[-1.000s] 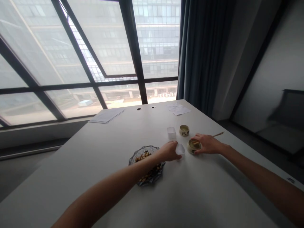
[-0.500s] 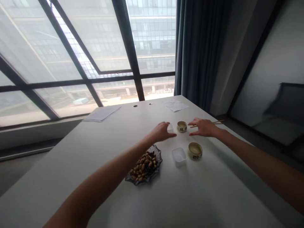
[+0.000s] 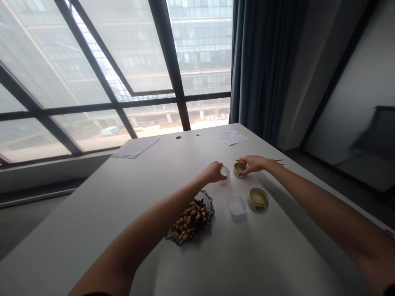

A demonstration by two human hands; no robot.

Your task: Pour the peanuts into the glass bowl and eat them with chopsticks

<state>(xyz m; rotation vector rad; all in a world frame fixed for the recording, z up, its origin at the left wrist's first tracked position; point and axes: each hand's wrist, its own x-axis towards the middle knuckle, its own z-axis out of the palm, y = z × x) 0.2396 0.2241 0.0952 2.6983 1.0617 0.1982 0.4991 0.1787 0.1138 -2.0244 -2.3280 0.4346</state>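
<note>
White table (image 3: pixel 247 257); papers (image 3: pixel 135 148); a scalloped dish (image 3: pixel 211 205); two small bowls (image 3: pixel 258 199); clear tubs (image 3: pixel 237 206).

The person's bare left arm (image 3: pixel 157 216) slants up and rightward, its elbow bent, while the bare right arm (image 3: pixel 311 201) reaches up and leftward. The left hand (image 3: pixel 215 172) curves inward, thumb opposing fingers; the right hand (image 3: pixel 252 163) faces it, similarly curled, a little apart.

Before me, nuts (image 3: pixel 190 220) lie in a dish (image 3: pixel 211 205), left of a near tub (image 3: pixel 237 209) and near bowl (image 3: pixel 258 200); behind those, the far tub (image 3: pixel 226 174) is left of the far bowl (image 3: pixel 240 172).
</note>
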